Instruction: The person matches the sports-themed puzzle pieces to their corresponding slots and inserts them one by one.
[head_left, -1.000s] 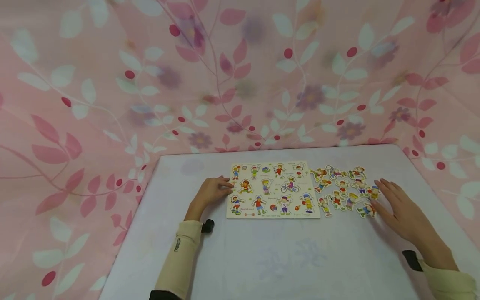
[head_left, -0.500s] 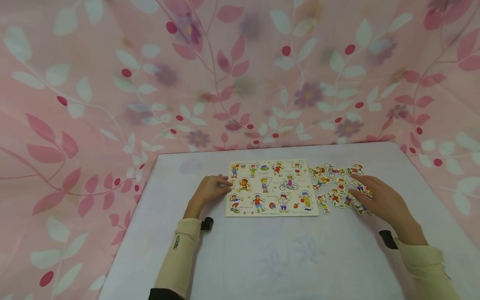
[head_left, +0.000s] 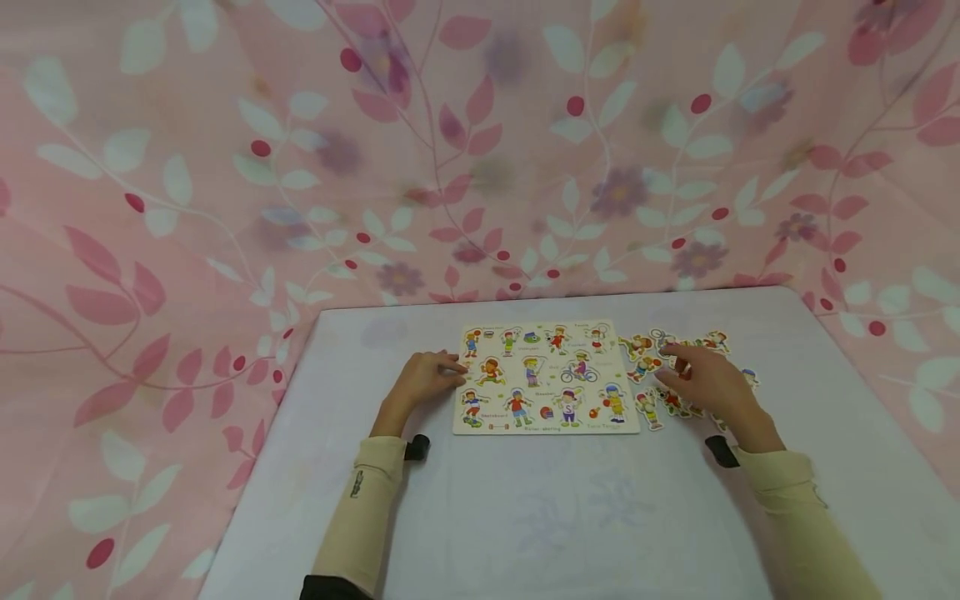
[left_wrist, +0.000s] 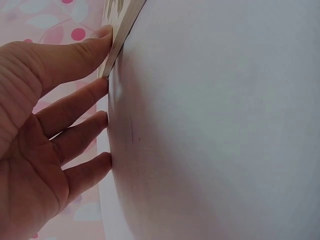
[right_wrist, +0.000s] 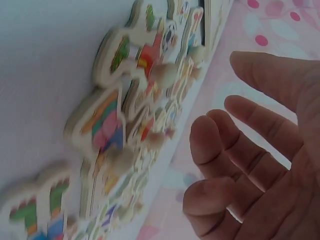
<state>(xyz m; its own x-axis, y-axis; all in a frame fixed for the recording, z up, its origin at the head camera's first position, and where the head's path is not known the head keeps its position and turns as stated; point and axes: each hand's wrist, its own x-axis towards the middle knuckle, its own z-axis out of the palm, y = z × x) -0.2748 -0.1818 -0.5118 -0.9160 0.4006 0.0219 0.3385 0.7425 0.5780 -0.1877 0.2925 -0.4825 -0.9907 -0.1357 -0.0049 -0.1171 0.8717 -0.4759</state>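
A cream puzzle board (head_left: 551,396) with printed children playing sports lies flat on the table. At its left edge, my left hand (head_left: 423,383) rests with thumb and index finger touching the board; the left wrist view has the thumb (left_wrist: 80,55) over the edge and the other fingers spread below it. My right hand (head_left: 716,379) hovers over a group of knobbed puzzle pieces (head_left: 648,408) right of the board, covering several of them. In the right wrist view its fingers are loosely bent with nothing between them, near a soccer player piece (right_wrist: 135,52).
A white cloth covers the table (head_left: 570,517), and a pink floral curtain (head_left: 480,167) hangs right behind its back edge. Black wrist cameras sit on the left cuff (head_left: 378,458) and the right cuff (head_left: 772,475).
My right hand has moved left across the puzzle pieces, from their right side toward the board. The left hand stays at the board's left edge.
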